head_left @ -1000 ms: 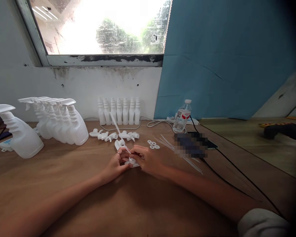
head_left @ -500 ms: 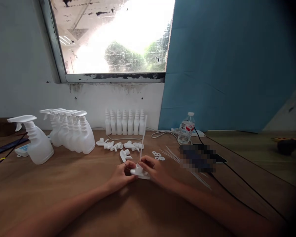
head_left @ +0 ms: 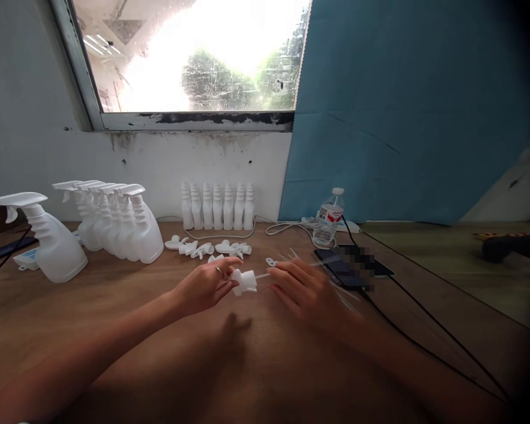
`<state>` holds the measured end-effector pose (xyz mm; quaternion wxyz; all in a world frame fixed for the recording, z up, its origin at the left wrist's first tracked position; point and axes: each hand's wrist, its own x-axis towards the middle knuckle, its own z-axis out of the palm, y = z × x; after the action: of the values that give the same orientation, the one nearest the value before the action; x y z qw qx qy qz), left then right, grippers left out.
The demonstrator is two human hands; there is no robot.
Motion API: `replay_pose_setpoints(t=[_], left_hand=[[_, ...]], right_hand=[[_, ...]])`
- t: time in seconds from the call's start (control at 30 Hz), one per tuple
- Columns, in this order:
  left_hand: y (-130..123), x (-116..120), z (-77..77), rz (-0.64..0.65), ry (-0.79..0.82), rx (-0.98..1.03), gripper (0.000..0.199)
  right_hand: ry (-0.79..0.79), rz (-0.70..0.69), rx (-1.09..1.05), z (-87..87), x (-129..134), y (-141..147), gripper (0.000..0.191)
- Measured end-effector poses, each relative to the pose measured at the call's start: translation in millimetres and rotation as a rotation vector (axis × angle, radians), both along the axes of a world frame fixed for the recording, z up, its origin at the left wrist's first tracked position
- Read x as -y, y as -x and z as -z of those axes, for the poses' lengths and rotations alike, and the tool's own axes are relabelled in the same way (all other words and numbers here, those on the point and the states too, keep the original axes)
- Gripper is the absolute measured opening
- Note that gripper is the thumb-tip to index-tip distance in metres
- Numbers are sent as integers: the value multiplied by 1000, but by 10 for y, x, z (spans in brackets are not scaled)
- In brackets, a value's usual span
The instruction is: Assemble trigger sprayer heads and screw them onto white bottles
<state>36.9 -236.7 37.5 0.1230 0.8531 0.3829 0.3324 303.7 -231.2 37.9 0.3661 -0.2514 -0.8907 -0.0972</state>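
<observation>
My left hand (head_left: 207, 285) pinches a white trigger spray head (head_left: 246, 282) above the table, its round collar turned to the right. A thin clear tube (head_left: 261, 275) sticks out of the collar and passes behind the fingers of my right hand (head_left: 307, 291). That hand has its fingers loosely stretched and apart, close to the small white washers (head_left: 271, 262); they partly hide the washers. More white spray heads (head_left: 233, 248) lie beyond my left hand. Loose thin tubes (head_left: 347, 301) lie to the right, partly under my right hand.
Spray bottles with heads fitted (head_left: 143, 232) stand at the left, one bottle (head_left: 59, 253) nearer me. Several headless white bottles (head_left: 216, 209) line the wall. To the right are a water bottle (head_left: 327, 221), a phone (head_left: 342, 271) and black cables (head_left: 437, 333).
The spray head has been lifted and tipped, so its tube points right instead of up. My right hand has let go of it and moved right to the washers. The view has tilted down slightly.
</observation>
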Motion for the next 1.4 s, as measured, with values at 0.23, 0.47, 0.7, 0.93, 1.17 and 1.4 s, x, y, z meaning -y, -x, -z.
replay_pose_setpoints(t=[0.23,0.47,0.7,0.93,1.17,1.4], left_hand=[[-403,111,-357,218,-257,-293,37],[-336,-508,-275,156,-163,-111,37],[580,-1790,-206,-790,-172,340,38],[1105,-2395,82,-1140,-17,511,40],[1203,-2726,224,-1096,76,497,36],[1351,-2701,210,-1108,56,475,39]], right_hand=[[-62,9,250,-37,-5,-28,17],[195,42,162,-57,-25,-132,14],[582,92,-204,-355,4,-226,30],[967,-153,-533,-451,-55,-272,38],[1119,-172,-745,-371,-146,-322,37],[1199,-257,-795,-369,-241,-403,38]])
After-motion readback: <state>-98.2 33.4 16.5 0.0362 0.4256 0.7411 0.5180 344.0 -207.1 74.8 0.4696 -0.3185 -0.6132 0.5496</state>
